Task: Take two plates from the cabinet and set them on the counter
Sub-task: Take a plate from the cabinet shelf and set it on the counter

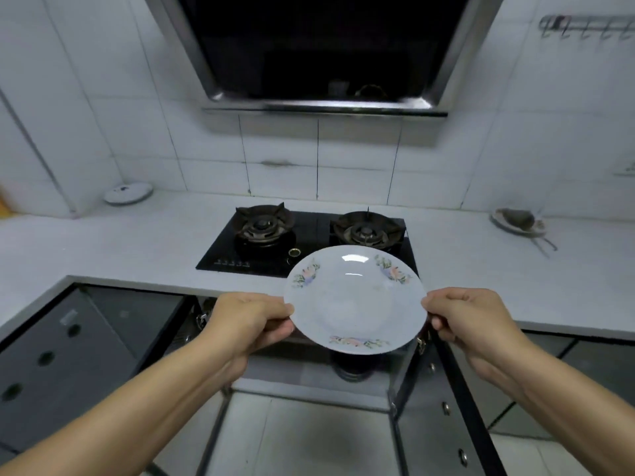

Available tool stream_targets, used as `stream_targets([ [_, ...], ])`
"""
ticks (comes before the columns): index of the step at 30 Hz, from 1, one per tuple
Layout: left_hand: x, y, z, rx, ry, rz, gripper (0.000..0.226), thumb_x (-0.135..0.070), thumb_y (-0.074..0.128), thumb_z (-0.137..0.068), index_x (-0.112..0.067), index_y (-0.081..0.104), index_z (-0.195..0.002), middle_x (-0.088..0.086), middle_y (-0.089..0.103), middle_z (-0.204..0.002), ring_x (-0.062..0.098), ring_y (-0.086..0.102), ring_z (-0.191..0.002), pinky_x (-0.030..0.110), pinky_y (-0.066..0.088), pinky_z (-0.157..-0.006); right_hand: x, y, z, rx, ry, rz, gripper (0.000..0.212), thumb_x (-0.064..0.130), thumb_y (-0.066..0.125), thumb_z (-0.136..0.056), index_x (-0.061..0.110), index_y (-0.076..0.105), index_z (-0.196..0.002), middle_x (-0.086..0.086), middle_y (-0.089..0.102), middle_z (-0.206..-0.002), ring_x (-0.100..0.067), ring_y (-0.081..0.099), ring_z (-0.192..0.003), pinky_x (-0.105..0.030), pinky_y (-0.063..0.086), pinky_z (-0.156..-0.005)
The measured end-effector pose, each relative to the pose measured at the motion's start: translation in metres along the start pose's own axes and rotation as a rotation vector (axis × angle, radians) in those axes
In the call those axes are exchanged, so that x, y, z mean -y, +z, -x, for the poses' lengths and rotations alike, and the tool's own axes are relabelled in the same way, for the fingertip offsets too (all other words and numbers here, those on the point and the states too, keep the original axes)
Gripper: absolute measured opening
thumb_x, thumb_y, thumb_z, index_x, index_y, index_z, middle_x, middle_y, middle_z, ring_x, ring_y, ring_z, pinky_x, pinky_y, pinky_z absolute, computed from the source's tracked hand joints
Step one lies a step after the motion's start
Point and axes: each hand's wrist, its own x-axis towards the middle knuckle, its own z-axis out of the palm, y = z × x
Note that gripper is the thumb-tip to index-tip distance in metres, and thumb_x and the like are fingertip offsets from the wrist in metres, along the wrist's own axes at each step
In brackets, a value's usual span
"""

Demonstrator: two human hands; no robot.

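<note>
White round ceramic plate with three floral sprigs on its rim [355, 300]: held in the air in front of the counter edge, above the open lower cabinet [309, 372], its far rim overlapping the near edge of the black glass two-burner gas hob [261, 242]. Hollow side faces up and toward the camera; plate tilted, far rim higher than near rim. Being round it has no long axis; one sprig sits at the near rim, two at the far left and far right. Left hand [247, 324] pinches the left rim, thumb on top, fingers curled beneath. Right hand [474, 321] grips the right rim the same way. White stone counter [137, 242] runs left and right of the hob. Small white round dish [129, 193] at back left corner. Another plate with something dark on it [519, 221] far right, utensil beside it. Cabinet doors stand open on both sides.
</note>
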Motion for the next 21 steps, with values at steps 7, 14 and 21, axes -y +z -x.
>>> stream_targets([
  [7, -0.051, 0.032, 0.048, 0.047, 0.004, -0.015, 0.004, 0.008, 0.070, -0.075, 0.009, 0.073, -0.079, 0.021, 0.076, -0.077, 0.026, 0.075, -0.068, 0.024, 0.057, -0.052, 0.059, -0.048, 0.045, -0.056, -0.029, 0.005, 0.016, -0.006, 0.061, -0.078, -0.004, 0.069, -0.065, -0.015, 0.058, -0.054, -0.012, 0.044, -0.038, -0.020, 0.036, -0.036],
  [14, -0.077, 0.062, 0.087, 0.114, 0.010, -0.026, 0.006, 0.010, 0.071, -0.074, 0.012, 0.070, -0.079, 0.022, 0.075, -0.073, 0.026, 0.074, -0.064, 0.023, 0.056, -0.049, 0.096, -0.093, 0.090, -0.112, -0.045, 0.001, 0.016, -0.008, 0.058, -0.077, -0.010, 0.068, -0.065, -0.016, 0.058, -0.055, -0.014, 0.041, -0.040, -0.018, 0.031, -0.035],
  [21, -0.092, 0.084, 0.113, 0.230, 0.039, -0.022, 0.009, 0.014, 0.070, -0.072, 0.015, 0.067, -0.080, 0.024, 0.075, -0.075, 0.027, 0.074, -0.067, 0.025, 0.058, -0.051, 0.115, -0.124, 0.119, -0.197, -0.045, 0.008, 0.012, -0.007, 0.059, -0.076, -0.008, 0.067, -0.068, -0.011, 0.060, -0.050, -0.008, 0.042, -0.033, -0.016, 0.034, -0.032],
])
